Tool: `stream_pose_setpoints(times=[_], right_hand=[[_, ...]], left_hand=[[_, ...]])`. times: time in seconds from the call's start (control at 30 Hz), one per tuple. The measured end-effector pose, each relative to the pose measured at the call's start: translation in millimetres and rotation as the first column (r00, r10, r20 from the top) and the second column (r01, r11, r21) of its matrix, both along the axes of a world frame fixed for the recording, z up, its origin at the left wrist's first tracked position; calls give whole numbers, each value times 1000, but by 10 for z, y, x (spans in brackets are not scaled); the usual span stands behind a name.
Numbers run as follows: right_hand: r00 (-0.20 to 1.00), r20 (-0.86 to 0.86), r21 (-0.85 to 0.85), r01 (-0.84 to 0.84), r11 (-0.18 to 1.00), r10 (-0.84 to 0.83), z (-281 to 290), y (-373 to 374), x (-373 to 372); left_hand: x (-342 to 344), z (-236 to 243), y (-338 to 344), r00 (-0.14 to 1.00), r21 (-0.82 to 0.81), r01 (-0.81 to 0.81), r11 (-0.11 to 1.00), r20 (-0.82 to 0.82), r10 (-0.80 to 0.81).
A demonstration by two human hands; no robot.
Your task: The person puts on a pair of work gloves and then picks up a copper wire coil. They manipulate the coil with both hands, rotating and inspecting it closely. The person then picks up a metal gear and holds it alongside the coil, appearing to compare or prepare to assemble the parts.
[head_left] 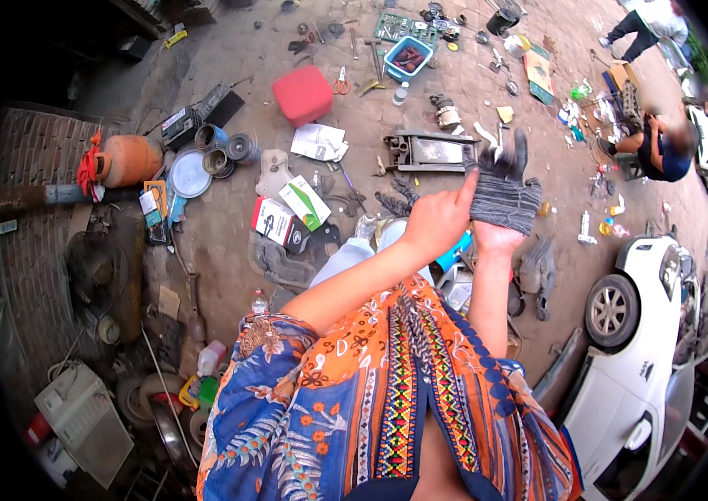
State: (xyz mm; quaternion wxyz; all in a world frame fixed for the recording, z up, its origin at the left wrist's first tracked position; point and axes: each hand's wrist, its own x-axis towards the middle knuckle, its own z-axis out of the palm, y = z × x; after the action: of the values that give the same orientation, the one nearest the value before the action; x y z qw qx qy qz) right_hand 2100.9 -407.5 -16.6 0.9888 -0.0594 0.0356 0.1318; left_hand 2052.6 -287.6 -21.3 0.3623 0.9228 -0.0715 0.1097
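My right hand (500,188) is raised in front of me inside a grey knitted work glove (504,199) with dark fingertips, fingers pointing up and spread. My left hand (437,219) grips the glove's cuff edge at the wrist side, thumb and fingers pinched on the fabric. Both forearms rise from my patterned orange and blue shirt (387,392). Another dark glove (394,200) lies on the ground just beyond my left hand.
Paved ground strewn with tools: a red box (304,93), a blue tray (409,57), a metal jack (429,152), scissors (341,83), an orange gas cylinder (128,160). A white car (646,351) stands at right. A person (663,146) crouches at upper right.
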Motion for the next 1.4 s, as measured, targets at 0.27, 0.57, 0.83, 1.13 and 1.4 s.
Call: stream_pose_setpoints(times=[0.27, 0.57, 0.83, 1.13, 1.4], right_hand=[[997, -77, -174, -41, 984, 28, 171, 680, 1070], [975, -124, -235, -207, 950, 182, -382, 1771, 2672], [950, -200, -225, -281, 933, 238, -603, 2584, 4164], [966, -239, -282, -168, 945, 100, -643, 2580, 5101], [989, -151, -273, -49, 961, 8, -326, 2509, 5821]], left_hand=[[560, 358, 492, 987, -163, 144, 976, -49, -153], [2146, 109, 1472, 989, -90, -145, 985, -2, 145], [4052, 97, 2093, 993, 172, 49, 984, 95, -66], [4927, 115, 2172, 913, -132, 408, 904, 43, -406], [5495, 278, 2456, 988, -301, 142, 943, 98, -118]])
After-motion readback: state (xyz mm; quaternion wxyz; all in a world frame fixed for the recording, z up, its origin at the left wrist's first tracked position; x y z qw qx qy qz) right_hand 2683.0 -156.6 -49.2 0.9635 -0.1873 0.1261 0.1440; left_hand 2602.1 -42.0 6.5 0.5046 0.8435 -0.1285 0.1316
